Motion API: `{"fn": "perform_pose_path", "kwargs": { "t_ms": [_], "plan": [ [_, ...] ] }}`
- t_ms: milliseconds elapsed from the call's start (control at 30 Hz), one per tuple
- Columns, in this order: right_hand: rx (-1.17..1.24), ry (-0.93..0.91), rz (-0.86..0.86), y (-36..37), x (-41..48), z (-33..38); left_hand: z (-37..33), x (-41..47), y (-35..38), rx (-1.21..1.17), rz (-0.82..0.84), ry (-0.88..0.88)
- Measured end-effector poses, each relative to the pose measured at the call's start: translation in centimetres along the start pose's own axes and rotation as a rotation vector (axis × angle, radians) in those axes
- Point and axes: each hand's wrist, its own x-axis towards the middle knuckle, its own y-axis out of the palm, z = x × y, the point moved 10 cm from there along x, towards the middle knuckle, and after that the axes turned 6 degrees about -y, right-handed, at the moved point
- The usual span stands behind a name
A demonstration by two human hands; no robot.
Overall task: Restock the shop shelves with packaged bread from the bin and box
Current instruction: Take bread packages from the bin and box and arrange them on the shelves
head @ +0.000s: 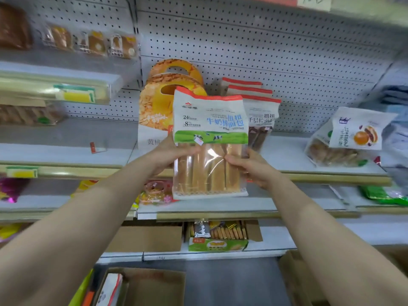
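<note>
I hold a bag of milk stick bread [209, 120] upright in front of the middle shelf [287, 151]. It has a white and green top with an orange-red seal, and a clear lower half showing long bread sticks. My left hand [167, 153] grips its left edge and my right hand [251, 166] grips its right edge. Behind it on the shelf stand three similar bags [262, 115] with red tops. A cardboard box [152, 286] with one packet [110, 288] in it sits on the floor at the bottom left.
Orange round-handled cake packs [154, 107] stand left of the held bag. A bun bag [351, 138] leans at the shelf's right. Small cake packets [92, 43] sit on the upper left shelf. A green biscuit carton [218, 237] is on a low shelf.
</note>
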Motion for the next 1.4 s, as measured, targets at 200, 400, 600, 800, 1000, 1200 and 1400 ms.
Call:
{"fn": "perform_pose_path", "kwargs": {
  "t_ms": [200,400,600,800,1000,1200,1400],
  "plan": [
    [0.002,-0.004,-0.005,-7.5,1.0,-1.4,0.1,3.8,5.8,0.174,0.043,-0.088],
    [-0.039,-0.067,-0.032,-16.6,2.1,-1.3,-2.2,8.2,12.8,0.115,-0.042,-0.005],
    [-0.108,-0.106,-0.04,-23.8,3.6,-1.3,-3.1,11.4,18.6,0.102,-0.105,0.054],
    [-0.154,-0.144,-0.121,-27.6,4.2,-2.0,-3.8,13.7,21.7,0.249,-0.116,0.061],
    [-0.154,-0.172,-0.236,-31.2,4.7,-2.8,-5.1,16.7,23.7,0.405,-0.209,0.071],
    [-0.158,-0.172,-0.228,-34.6,8.2,-3.4,-4.5,20.2,26.1,0.438,-0.301,0.039],
    [-0.163,-0.149,-0.194,-37.5,12.6,-5.8,-3.4,23.6,28.0,0.455,-0.396,0.028]
  ]
}}
